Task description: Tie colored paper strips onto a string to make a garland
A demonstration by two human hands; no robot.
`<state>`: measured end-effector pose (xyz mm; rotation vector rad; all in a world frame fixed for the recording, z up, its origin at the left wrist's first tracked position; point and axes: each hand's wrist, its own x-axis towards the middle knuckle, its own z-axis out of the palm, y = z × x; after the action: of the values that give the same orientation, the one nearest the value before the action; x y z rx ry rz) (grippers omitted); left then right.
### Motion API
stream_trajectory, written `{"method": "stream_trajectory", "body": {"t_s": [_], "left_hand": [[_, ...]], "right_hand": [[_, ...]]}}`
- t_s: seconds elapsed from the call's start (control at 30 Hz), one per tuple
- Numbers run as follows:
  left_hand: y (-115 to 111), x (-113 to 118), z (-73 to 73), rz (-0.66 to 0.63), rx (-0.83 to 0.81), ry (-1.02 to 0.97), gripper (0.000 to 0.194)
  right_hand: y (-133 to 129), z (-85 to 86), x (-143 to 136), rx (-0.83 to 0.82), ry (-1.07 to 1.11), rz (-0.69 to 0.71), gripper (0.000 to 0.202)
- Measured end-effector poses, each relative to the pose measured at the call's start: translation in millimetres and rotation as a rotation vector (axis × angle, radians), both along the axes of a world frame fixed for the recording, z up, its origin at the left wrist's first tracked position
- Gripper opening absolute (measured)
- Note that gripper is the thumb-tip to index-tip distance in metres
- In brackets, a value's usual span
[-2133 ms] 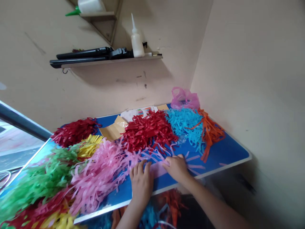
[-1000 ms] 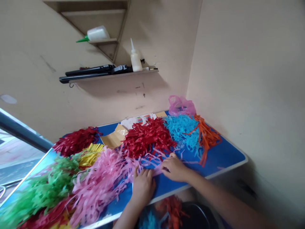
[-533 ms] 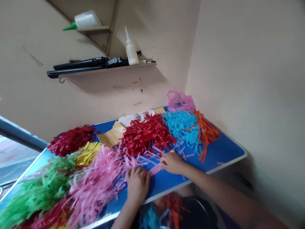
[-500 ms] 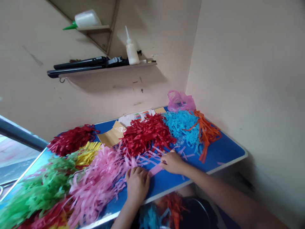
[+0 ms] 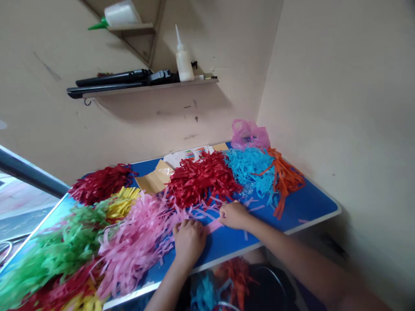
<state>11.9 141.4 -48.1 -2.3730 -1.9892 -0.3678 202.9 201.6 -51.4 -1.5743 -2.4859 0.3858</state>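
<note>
Fingers of the left hand (image 5: 189,242), spread a second earlier, had bunched together, grip unclear, at the pink paper strip (image 5: 213,225), flat on the blue-topped table (image 5: 223,247), while the right hand (image 5: 236,215), fingers curled, pinched it, apparently for steadier control.

the hands (image 5: 189,242) and slim forearms (image 5: 282,247) are bare, the forearms smooth and widening from narrow wrists (image 5: 252,223).

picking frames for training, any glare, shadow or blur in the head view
Head view: pale glare on the blue table at picture left; head view: soft shadow beneath the wall shelf; head view: green paper strips blurred at lower left, left hand and right hand fairly clear.
</note>
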Motion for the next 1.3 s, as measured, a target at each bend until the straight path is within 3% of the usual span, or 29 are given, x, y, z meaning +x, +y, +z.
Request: {"method": "stream_trajectory", "body": {"t_s": [0.13, 0.23, 0.3, 0.47, 0.6, 0.73, 0.83, 0.9, 0.93, 1.03, 1.1, 1.13, 1.23, 1.3], "left_hand": [[-2, 0, 1.9, -0.126, 0.085, 0.003, 0.022], [-6, 2, -0.5, -0.210, 0.140, 0.037, 0.020], [-8, 3, -5.1, -0.226, 0.187, 0.039, 0.013], [-8, 2, -16.3, -0.226, 0.340, 0.004, 0.022], [-10, -6, -3.7, -0.248, 0.474, -0.028, 0.028], [-13, -18, 10.1, -0.282, 0.524, 0.021, 0.029], [-11, -19, 2.2, -0.283, 0.577, 0.001, 0.025], [-10, -13, -6.9, -0.278, 0.657, -0.070, 0.023], [-10, -8, -10.4, -0.276, 0.690, -0.104, 0.024], [-13, 6, -12.7, -0.289, 0.699, -0.150, 0.026], [-15, 9, -10.0, -0.275, 0.664, -0.168, 0.027], [-16, 9, -8.8, -0.268, 0.661, -0.181, 0.027], [-16, 0, -9.5, -0.247, 0.681, -0.192, 0.027], [-15, -6, -13.3, -0.234, 0.673, -0.178, 0.027]], "right_hand": [[-11, 12.5, 1, 0.111, 0.009, 0.159, 0.015], [-15, 10.5, 2, 0.240, -0.064, 0.369, 0.014], [-14, 5.9, 2, 0.305, -0.109, 0.426, 0.019], [-18, 7.3, -7, 0.281, 0.062, 0.366, 0.014], [-18, 17.7, -12, 0.299, 0.089, 0.306, 0.020], [-5, 28.2, 21, 0.315, 0.021, 0.248, 0.024], [-4, 40.3, 54, 0.353, -0.110, 0.109, 0.038], [-15, 47.2, 60, 0.368, -0.185, 0.004, 0.045], [-23, 48.1, 56, 0.376, -0.179, 0.021, 0.049], [-50, 35.4, 25, 0.464, 0.012, 0.263, 0.044], [-59, 18.2, 4, 0.586, 0.161, 0.255, 0.020], [-58, 9.8, -1, 0.617, 0.221, 0.216, 0.018], [-44, -5.3, 13, 0.555, 0.346, 0.163, 0.016], [-33, -3.6, 34, 0.495, 0.375, 0.119, 0.017]]}}
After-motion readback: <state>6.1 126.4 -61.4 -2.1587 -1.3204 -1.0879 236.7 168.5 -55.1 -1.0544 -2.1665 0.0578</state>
